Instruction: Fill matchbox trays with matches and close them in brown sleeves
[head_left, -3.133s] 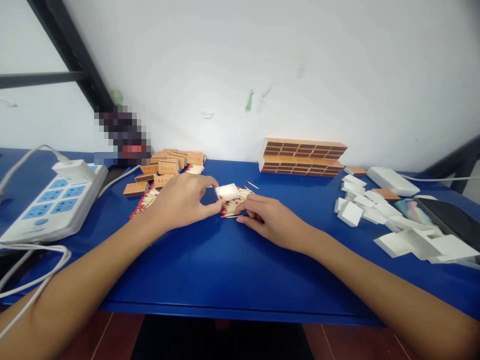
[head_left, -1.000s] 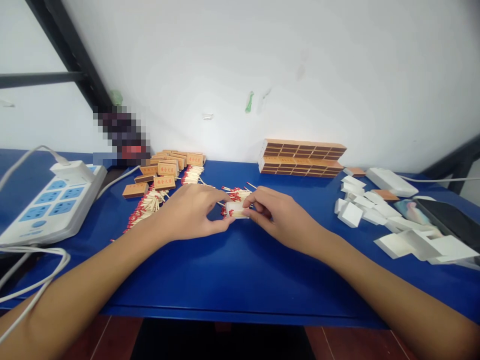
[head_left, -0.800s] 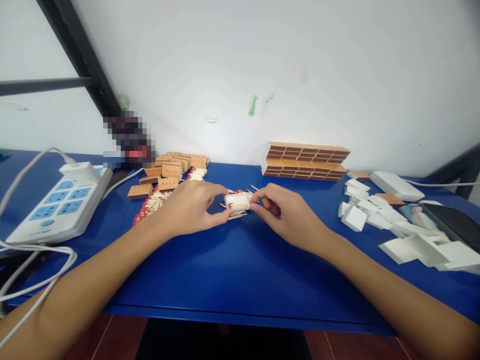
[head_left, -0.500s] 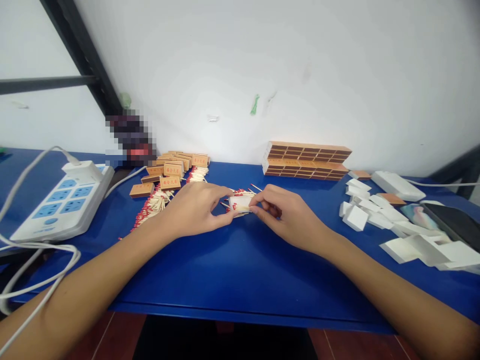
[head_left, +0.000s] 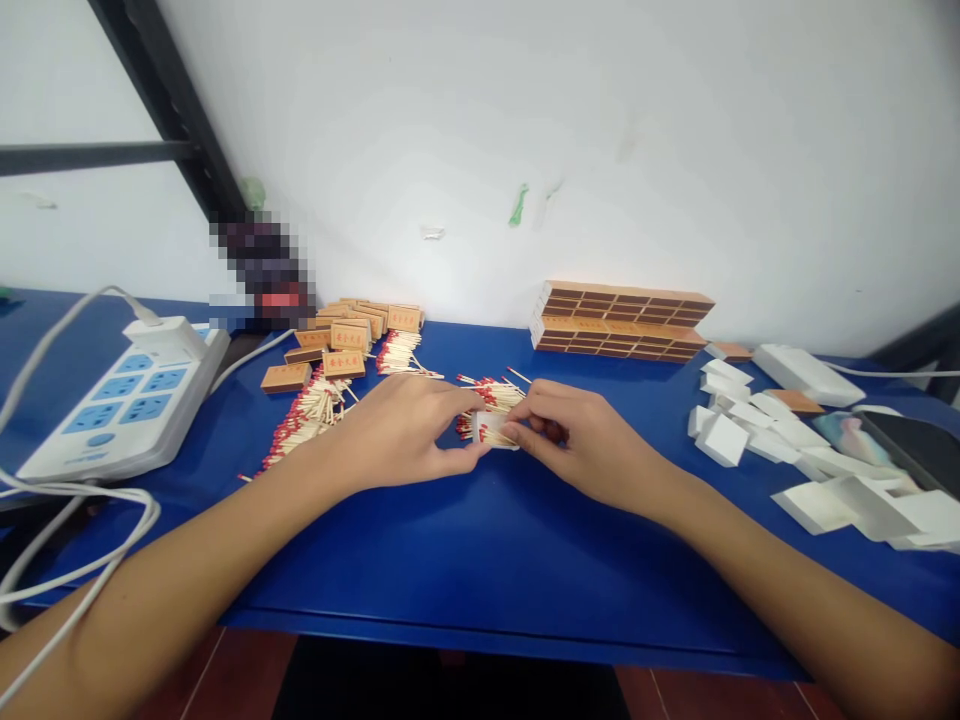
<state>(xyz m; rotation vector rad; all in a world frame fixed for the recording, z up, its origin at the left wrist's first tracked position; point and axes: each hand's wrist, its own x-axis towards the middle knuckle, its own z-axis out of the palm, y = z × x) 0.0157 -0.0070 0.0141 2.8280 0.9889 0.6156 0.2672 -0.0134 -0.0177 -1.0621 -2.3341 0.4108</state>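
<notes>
My left hand (head_left: 420, 430) grips the left end of a small white matchbox tray (head_left: 484, 423) between thumb and fingers. Several red-tipped matches (head_left: 495, 438) lie in the tray, their heads toward the left. At the tray's right end, the thumb and forefinger of my right hand (head_left: 574, 428) pinch the pale ends of these matches. Just behind the tray is a loose heap of matches (head_left: 499, 390), partly covered by my fingers. A larger pile of matches (head_left: 304, 420) lies beyond my left forearm, partly hidden by it.
Orange matchboxes (head_left: 345, 363) cluster at the back left near another match pile (head_left: 400, 352). Stacked matchboxes (head_left: 622, 325) stand against the wall. White empty trays (head_left: 722, 438), a phone (head_left: 911, 450) and a white adapter (head_left: 806, 373) lie right. A power strip (head_left: 127, 410) with cables is left.
Both hands and the tray have shifted slightly right and toward me. The matches held by my right hand now sit lower in the tray, and more of the heap behind shows.
</notes>
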